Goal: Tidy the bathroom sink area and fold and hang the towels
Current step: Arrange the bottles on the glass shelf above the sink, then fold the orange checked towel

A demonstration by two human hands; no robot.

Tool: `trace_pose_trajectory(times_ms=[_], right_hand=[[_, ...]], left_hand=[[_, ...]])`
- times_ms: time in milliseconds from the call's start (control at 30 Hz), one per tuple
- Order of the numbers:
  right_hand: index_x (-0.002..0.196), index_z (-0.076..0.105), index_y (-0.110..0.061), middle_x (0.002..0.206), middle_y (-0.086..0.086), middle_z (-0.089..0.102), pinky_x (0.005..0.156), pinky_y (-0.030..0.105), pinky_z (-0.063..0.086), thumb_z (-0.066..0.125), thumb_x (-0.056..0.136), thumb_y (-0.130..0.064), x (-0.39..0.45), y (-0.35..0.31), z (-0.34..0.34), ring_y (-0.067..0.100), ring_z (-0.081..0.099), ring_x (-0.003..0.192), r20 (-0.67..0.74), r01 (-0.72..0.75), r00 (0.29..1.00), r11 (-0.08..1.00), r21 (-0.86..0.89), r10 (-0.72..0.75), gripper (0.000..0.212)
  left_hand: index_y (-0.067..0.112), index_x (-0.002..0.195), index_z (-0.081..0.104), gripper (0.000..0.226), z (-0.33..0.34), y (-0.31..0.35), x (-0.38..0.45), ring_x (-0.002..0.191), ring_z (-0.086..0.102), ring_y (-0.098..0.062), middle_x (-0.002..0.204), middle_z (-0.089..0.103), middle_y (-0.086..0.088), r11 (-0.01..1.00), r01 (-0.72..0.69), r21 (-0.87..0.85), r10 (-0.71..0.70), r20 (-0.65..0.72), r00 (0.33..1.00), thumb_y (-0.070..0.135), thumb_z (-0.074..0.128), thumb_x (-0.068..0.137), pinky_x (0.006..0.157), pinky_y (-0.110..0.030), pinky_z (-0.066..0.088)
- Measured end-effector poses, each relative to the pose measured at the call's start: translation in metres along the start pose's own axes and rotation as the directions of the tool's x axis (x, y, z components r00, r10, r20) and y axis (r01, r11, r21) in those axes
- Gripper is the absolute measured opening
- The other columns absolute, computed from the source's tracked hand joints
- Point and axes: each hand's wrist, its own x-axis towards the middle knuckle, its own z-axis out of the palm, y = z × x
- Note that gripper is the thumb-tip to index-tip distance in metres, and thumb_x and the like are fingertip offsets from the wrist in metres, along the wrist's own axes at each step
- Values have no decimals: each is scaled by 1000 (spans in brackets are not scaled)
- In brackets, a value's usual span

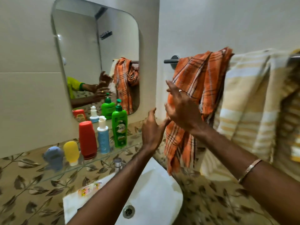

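On the far left, a glass shelf (97, 161) under the mirror (90, 51) carries a row of toiletries: a blue-grey container (53, 157), a yellow tube (71, 152), a red bottle (87, 139), a white-and-blue pump bottle (103, 135) and a green pump bottle (119, 125). Below it sits the white sink (155, 189).

Moving right, the left hand (151, 129) is raised with fingers spread and holds nothing; its grip is wide. Just beside it, the right hand (181, 108) is also wide open, fingers extended in front of the orange checked towel (193, 88), seemingly not gripping it.

That towel hangs bunched and uneven over the towel bar (170, 61), one long end trailing down near the sink rim. To its right hangs a cream striped towel (243, 103), draped more evenly.

Risks, as a judgement: pulling the orange towel by one edge could slide it off the bar into the sink, or drag the neighbouring striped towel along. A wide sweep of the left arm could knock the bottles from the narrow shelf.
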Motion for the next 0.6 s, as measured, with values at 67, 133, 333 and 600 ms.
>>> trace_pose_trajectory(times_ms=[67,133,333,600], right_hand=[[149,42,-15,109,20,69,75,43,58,66,83,-15,4,2,-39,38,68,90,-102,48,993,992,-119,-60,71],[141,53,-12,116,18,68,91,44,52,68,79,-13,9,8,-73,37,65,103,-153,45,984,957,-286,-92,64],[144,49,-16,149,21,48,123,61,8,61,85,-30,24,48,-148,37,35,145,-84,-131,991,747,-651,101,62],[144,46,-23,147,17,50,119,65,15,60,89,-39,17,82,-186,38,43,136,-21,-155,979,675,-721,203,59]], left_hand=[[17,145,41,86,7,26,6,123,59,-24,141,58,-11,997,-68,-47,70,36,997,61,72,77,94,-33,51],[16,146,38,90,13,53,12,119,59,-18,140,57,-9,987,-107,-118,117,84,990,59,75,76,88,-25,47],[16,154,21,109,40,117,36,128,53,-25,149,47,-13,968,-161,-194,193,155,969,70,71,73,97,-26,43],[31,153,7,125,71,168,66,147,17,-47,163,5,-23,993,-102,-60,109,136,985,84,67,57,114,-62,31]])
